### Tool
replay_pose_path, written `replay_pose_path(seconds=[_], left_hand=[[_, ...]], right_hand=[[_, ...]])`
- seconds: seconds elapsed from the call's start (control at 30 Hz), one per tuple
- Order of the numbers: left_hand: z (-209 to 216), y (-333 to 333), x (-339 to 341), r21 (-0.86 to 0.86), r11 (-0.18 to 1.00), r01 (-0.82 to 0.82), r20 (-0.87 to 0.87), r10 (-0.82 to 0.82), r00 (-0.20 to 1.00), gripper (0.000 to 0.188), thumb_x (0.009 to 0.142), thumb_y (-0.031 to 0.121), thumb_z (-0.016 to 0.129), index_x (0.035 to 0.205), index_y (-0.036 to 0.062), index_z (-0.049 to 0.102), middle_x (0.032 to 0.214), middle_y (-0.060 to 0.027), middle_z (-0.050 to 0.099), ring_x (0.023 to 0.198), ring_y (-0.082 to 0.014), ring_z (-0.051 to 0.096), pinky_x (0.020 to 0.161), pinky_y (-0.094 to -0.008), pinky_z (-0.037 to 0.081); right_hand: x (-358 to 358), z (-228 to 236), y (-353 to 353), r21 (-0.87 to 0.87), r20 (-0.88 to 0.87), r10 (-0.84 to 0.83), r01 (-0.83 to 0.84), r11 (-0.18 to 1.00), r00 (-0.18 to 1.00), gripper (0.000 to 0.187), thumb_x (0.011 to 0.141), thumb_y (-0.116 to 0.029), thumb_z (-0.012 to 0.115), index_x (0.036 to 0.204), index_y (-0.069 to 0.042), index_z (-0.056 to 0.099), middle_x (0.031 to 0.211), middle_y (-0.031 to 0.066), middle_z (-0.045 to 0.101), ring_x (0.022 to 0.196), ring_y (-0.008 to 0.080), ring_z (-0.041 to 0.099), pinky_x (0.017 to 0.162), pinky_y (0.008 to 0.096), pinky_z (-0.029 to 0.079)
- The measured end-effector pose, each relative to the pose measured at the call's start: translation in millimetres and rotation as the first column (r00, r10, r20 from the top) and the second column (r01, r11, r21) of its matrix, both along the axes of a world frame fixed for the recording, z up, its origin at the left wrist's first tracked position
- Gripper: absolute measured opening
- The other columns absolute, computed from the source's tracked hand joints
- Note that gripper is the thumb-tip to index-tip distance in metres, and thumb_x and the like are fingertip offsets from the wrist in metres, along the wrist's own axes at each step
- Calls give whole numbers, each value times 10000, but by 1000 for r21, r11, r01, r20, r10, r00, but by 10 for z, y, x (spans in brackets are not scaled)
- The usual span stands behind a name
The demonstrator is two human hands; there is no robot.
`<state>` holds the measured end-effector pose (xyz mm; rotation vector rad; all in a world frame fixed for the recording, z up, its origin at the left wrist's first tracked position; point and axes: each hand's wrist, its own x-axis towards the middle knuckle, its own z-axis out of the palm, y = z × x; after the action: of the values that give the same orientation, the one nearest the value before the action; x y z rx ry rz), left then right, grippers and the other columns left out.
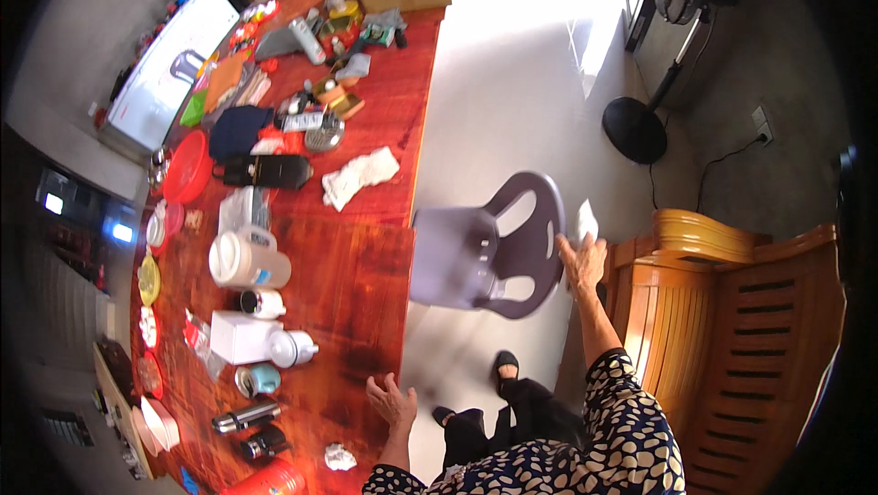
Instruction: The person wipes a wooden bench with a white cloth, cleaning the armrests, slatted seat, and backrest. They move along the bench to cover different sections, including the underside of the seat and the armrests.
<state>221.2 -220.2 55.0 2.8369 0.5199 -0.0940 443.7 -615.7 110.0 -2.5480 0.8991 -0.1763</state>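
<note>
Right hand (583,262) out to the person's right, fingers on the top edge of the backrest of a grey plastic chair (485,252); a small white cloth or paper (586,219) pinched between hand and chair back, sticking up above the knuckles. Grip on the backrest itself unclear, palm hidden behind the rim. Chair tilted, seat facing the long red wooden table (366,257), standing on pale floor just off the table's edge. Left hand (393,401) spread flat, fingers open, resting on the near table edge, holding nothing. Chair between the two hands, nearer the right; left hand well apart from it. Feet in dark shoes on the floor below, between hands.

On the table near the left hand: crumpled white paper ball (339,457), steel flask (245,417) lying on its side, teal cup (260,379), white box (240,335), white jug (245,260). Further up: crumpled white cloth (360,176), black bag (265,170), red bowl (188,166). Right of the chair, wooden bench (732,321). Standing fan (672,28) at top right.
</note>
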Motion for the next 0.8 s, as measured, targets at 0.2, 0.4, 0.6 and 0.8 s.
replay_pose_path(seconds=[0.2,0.4,0.6,0.8], left_hand=[[-108,-472,635,-132,951,280,63,-274,960,540,680,206,774,1168,85,576,1296,-267,369,1193,-449,388,1000,-516,366],[-277,-678,980,-322,885,335,-19,-360,933,473,739,247,733,1167,101,595,1288,-246,405,1181,-439,414,999,-502,389],[-231,-645,1190,-364,859,361,-57,-407,912,486,751,270,742,1177,102,579,1287,-246,403,1212,-433,405,1015,-494,376],[-156,-601,1461,-399,856,329,-44,-376,925,412,810,299,689,1147,79,600,1249,-228,440,1171,-400,430,998,-470,382]], right_hand=[[-1,-863,-611,524,231,635,-644,557,737,428,746,-324,694,1010,13,663,923,223,661,878,341,626,759,371,512],[-315,-638,-247,777,286,424,-467,422,859,237,785,-278,601,797,-48,655,738,77,628,652,192,580,599,348,480],[-350,-398,304,966,55,244,-113,232,968,219,727,-166,660,862,6,651,753,21,627,676,146,557,632,307,472],[-411,-332,767,950,3,293,-94,297,956,220,735,-145,627,890,9,648,741,21,614,673,138,545,627,321,477]])
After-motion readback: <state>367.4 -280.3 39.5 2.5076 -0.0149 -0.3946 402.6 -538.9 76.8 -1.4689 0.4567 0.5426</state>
